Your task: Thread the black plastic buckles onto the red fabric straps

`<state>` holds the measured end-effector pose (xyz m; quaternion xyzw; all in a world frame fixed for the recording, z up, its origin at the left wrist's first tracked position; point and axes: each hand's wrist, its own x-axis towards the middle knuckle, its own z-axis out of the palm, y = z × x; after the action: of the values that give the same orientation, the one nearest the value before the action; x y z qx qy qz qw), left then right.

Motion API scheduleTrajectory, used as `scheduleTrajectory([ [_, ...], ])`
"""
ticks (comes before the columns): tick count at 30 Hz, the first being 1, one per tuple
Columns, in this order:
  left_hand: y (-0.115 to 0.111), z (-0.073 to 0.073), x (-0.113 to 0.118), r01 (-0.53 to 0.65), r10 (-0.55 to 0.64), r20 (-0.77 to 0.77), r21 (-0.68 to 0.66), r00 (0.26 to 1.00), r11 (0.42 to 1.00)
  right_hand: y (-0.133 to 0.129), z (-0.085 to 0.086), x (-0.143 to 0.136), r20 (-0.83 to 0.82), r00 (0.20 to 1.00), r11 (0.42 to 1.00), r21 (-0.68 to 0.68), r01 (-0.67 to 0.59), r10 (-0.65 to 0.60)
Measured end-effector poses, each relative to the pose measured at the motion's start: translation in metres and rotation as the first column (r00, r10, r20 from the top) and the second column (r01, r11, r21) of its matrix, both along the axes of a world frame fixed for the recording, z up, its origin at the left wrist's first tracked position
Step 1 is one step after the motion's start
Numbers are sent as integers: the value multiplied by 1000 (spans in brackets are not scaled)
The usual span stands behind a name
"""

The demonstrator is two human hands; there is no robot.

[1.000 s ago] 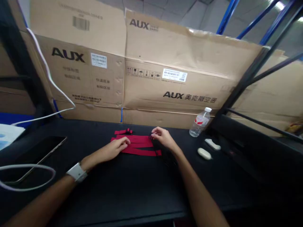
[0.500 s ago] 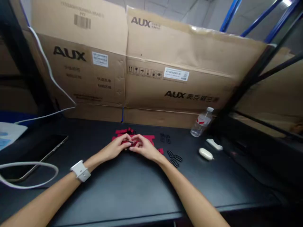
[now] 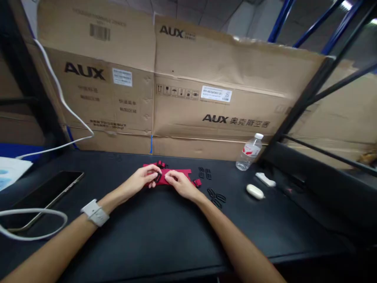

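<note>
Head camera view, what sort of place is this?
Probably a workbench in a storeroom or workshop: brown cardboard panels printed AUX stand behind the flat black tabletop, with long blue bars at upper right.

The left hand covers part of the black buckle, and the right hand hides a stretch of the red webbing straps; whether its fingertips pinch the webbing cannot be told. Both forearms run out at the bottom edge, while the printed sheet and the looped white cable are cut off at left. Fine print on the carton label and the water bottle is too small and blurred to read.
</note>
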<state>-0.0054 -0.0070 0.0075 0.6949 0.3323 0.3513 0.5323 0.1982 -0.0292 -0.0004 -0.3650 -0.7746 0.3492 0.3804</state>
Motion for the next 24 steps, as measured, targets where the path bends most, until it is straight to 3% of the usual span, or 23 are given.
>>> scheduleTrajectory([
  [6, -6, 1, 2, 78, -75, 33, -115, 997, 990, -1, 0, 4, 68, 998, 1000, 20, -7, 6],
  [14, -6, -4, 2, 104, -71, 159, -214, 985, 971, -1, 1, 6, 88, 996, 998, 66, -3, -3],
  [20, -12, 1, 3, 192, -128, 233, -280, 964, 941, -2, 3, 5, 23, 999, 999, 30, -35, 34],
  [24, -10, -2, 4, 156, -114, 176, -245, 978, 957, -3, 3, 0, -115, 991, 994, -76, -79, 70],
])
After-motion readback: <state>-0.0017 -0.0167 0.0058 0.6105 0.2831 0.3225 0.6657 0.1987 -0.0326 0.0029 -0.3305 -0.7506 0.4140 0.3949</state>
